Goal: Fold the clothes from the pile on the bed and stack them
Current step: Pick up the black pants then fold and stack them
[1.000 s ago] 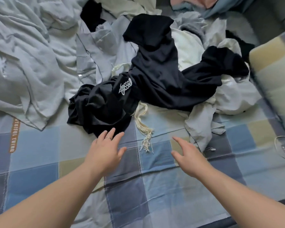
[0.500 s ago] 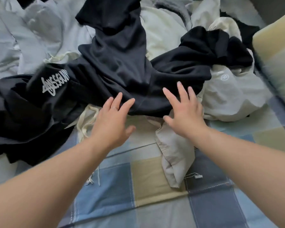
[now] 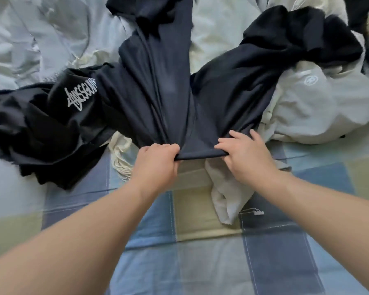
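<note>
Right, the navy garment (image 3: 168, 92) is draped over the clothes pile (image 3: 217, 35), with its near hem (image 3: 198, 155) at the pile's front edge, right at the hands. Its long axis runs straight away from the person: hem nearest, far end lost past the top of the frame. A second dark limb branches off up and to the right. The hem is held at two points close together. The left hand (image 3: 158, 160) is closed round a bunched gather of it, fingers curled over. The right hand (image 3: 243, 154) has the edge pinched, thumb beneath, fingers laid on top. Neither hand is nearer; both sit on the same edge, one on each side of the garment's centre line. From that, a pull back along the long axis is judged to be set up, onto the checked sheet (image 3: 200, 262) below the hands. Drag risk is noted: a black garment with white lettering (image 3: 57, 116) overlaps the navy one on the left, and whether they are tangled cannot be told. A white garment (image 3: 320, 103) lies under the right branch. A cream cloth (image 3: 228, 199) lies just under the right hand. Pale grey bedding (image 3: 30, 39) is seen at back left.
</note>
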The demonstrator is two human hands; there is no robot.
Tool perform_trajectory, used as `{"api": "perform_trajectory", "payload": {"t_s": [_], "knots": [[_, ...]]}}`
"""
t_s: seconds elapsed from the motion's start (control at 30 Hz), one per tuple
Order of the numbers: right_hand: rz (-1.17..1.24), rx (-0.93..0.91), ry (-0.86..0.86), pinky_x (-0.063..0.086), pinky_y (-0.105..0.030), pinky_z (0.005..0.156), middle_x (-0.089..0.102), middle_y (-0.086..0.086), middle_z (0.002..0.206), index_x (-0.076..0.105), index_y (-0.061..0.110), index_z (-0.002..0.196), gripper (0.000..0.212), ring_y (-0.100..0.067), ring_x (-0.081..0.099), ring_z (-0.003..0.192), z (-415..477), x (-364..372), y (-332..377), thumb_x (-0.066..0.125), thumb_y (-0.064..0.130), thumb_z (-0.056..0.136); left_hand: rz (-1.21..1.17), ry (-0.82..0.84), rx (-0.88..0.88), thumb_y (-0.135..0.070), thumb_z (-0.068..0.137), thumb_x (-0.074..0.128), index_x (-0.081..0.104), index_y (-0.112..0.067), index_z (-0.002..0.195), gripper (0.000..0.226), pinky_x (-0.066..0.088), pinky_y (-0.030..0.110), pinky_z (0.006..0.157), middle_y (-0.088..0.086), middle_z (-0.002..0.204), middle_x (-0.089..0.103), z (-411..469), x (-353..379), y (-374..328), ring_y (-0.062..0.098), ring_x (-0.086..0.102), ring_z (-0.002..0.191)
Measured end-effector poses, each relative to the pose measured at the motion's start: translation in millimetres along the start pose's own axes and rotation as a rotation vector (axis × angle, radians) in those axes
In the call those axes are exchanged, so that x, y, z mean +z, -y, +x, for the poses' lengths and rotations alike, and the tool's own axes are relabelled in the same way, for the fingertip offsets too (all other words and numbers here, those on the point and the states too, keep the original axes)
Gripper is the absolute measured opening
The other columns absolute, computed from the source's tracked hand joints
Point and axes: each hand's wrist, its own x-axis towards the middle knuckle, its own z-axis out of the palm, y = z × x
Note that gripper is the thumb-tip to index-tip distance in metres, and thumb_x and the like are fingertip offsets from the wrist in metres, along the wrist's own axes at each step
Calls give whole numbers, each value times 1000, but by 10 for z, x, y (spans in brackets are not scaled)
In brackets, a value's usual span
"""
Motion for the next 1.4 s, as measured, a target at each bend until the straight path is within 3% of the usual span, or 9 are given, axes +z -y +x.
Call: {"api": "perform_trajectory", "payload": {"t_s": [0.13,0.37,0.53,0.67,0.73,0.9,1.03,1.27,1.4], "knots": [[90,-22,278,23,-38,115,63,8,131,64,33,119,28,-16,44,136,-752,-26,224,47,22,100,-11,444,-89,-35,102,47,42,-23,85,21,37,36,76,3,105,64,-794,-249,-314,31,58,108],[248,-60,858,53,-40,84,68,3,91,62,30,79,24,-25,64,94,-1782,-23,420,54,45,96,-154,998,-116,-35,91,61,60,-22,79,19,40,25,63,-6,76,59,-1530,-275,-454,22,58,83],[251,-47,277,40,-48,108,53,6,141,55,33,137,71,-22,44,135,-1478,124,232,59,69,76,-70,524,-92,-61,85,63,57,-33,119,44,43,40,98,-5,130,53,-1178,-97,-243,23,49,123],[-12,130,105,12,-66,117,-16,-1,166,5,41,158,101,-33,-10,153,-905,203,62,72,48,83,36,88,-18,-51,83,72,19,-36,153,89,27,51,117,3,168,-1,-744,74,-222,33,12,151],[2,218,295,8,-70,117,-20,3,166,9,43,157,93,-31,-17,153,-674,223,-20,70,48,87,-3,191,-45,-45,85,72,12,-42,155,92,35,52,111,3,167,6,-552,167,-244,34,27,146],[-127,217,355,6,-64,118,23,2,163,54,31,138,49,-24,10,153,-715,181,-167,60,51,93,-41,349,-99,-22,94,50,45,-26,98,8,41,44,87,1,110,49,-572,55,-281,31,54,102],[-22,204,244,12,-58,117,61,7,106,61,28,97,21,-21,53,120,-1136,-434,-134,58,48,94,-109,433,-194,-18,91,50,40,-23,77,18,41,39,80,-1,93,48,-947,-457,-273,27,51,90],[439,9,18,34,-37,65,55,2,73,50,19,78,31,-21,51,74,-2212,-2306,673,65,40,93,-251,583,-294,-25,90,66,63,-16,89,9,47,33,75,4,91,65,-2077,-2299,-517,25,60,89],[622,-262,3,37,-28,63,55,7,69,58,18,80,20,-5,48,66,-2832,-3253,1405,67,28,94,-301,558,-328,-39,81,78,60,-27,119,44,49,36,89,-1,117,63,-2736,-3317,-595,23,61,102]]}}
